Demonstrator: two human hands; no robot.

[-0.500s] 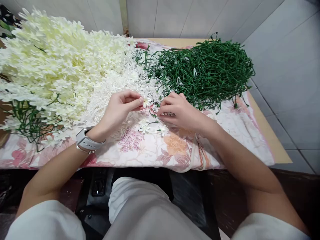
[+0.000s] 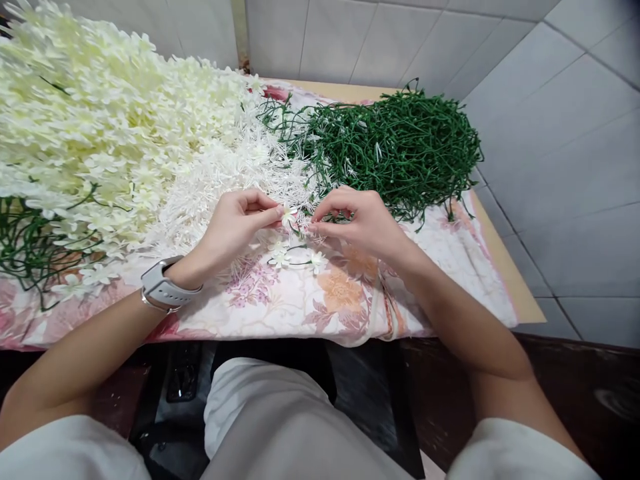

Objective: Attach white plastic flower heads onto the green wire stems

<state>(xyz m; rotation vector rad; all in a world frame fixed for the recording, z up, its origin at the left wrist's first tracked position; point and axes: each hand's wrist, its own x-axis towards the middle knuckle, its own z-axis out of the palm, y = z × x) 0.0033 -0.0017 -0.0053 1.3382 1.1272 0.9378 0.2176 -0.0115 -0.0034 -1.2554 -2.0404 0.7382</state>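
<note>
Between the thumb and fingertips of my left hand (image 2: pixel 245 217) is a small white artificial flower (image 2: pixel 289 214) with a pale yellow centre. Just right of it, the thumb and forefinger of my right hand (image 2: pixel 363 217) come together in a pinch; what lies between them is too small to make out. A green plastic stem (image 2: pixel 296 230) hangs below the held flower. Under my hands, more white flowers (image 2: pixel 317 261) on a green stem lie on the floral cloth (image 2: pixel 295 307). White stamen-like sprigs (image 2: pixel 200 200) are heaped behind my left hand.
A large mound of white and cream artificial petals (image 2: pixel 100 127) fills the left side. Bare green stems (image 2: pixel 400 150) are piled at the back right, with a smaller bunch of green stems (image 2: pixel 25 247) at the far left. Tiled walls (image 2: pixel 565 147) border the table.
My right fingertips have drawn together into a pinch beside the flower. My left hand keeps its grip on the flower. The whole view has shifted slightly.
</note>
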